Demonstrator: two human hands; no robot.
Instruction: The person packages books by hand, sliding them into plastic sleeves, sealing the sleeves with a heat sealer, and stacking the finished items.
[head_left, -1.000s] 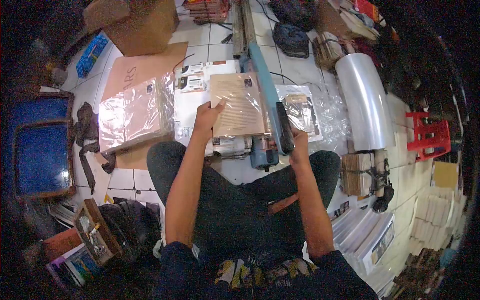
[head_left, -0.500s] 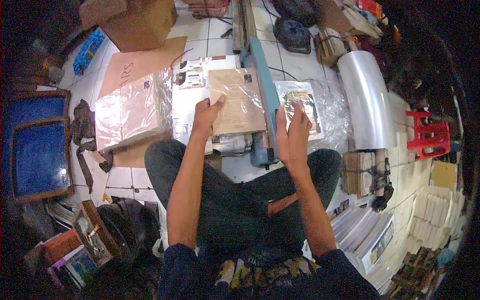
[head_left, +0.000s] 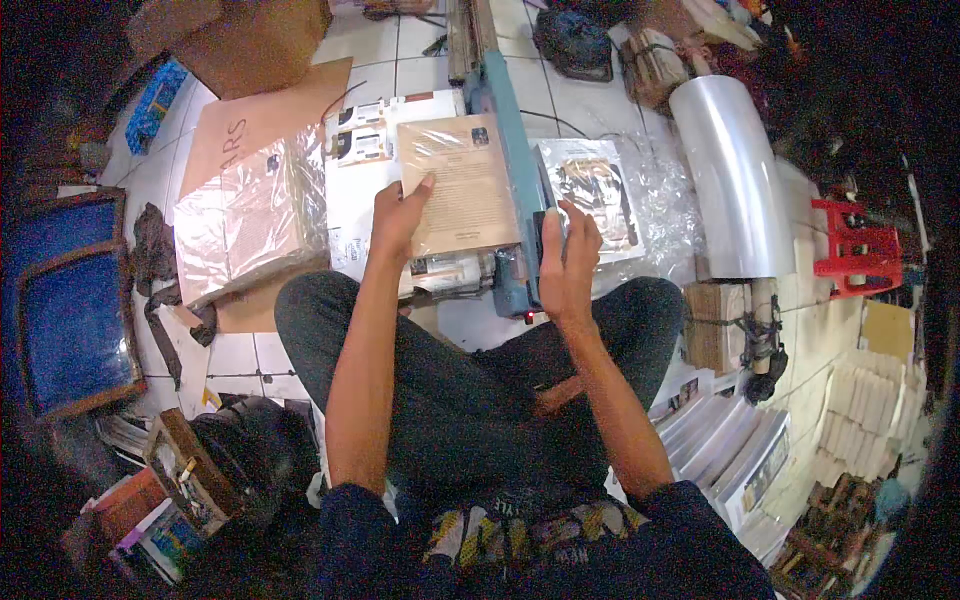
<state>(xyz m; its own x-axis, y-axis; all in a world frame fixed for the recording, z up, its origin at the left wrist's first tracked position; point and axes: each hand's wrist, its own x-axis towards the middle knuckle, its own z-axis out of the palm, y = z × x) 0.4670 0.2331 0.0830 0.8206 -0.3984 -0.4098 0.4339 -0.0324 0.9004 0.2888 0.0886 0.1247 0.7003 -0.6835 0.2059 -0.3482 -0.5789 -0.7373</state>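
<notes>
A brown printed book cover or booklet [head_left: 455,190] in clear plastic lies against the left side of a long teal heat sealer [head_left: 512,120]. My left hand [head_left: 400,218] is closed on its left edge, thumb on top. My right hand [head_left: 568,265] is at the near end of the sealer's arm, its thumb side against the black part there. Its fingers are apart and slightly bent. A small red light glows at the sealer's near end. Right of the sealer lies a plastic-wrapped book [head_left: 590,190], partly behind my right fingers.
Plastic-wrapped brown packages [head_left: 245,225] lie on cardboard [head_left: 215,130] at left. A big roll of clear film [head_left: 728,180] lies at right, beside loose film. Tied paper bundles [head_left: 715,325], wrapped books [head_left: 720,450] and a red plastic stool [head_left: 855,248] stand farther right.
My right hand has moved in against the sealer's arm, which has come down, and the red light now shows. My left hand still holds the brown booklet. The view has shifted slightly.
</notes>
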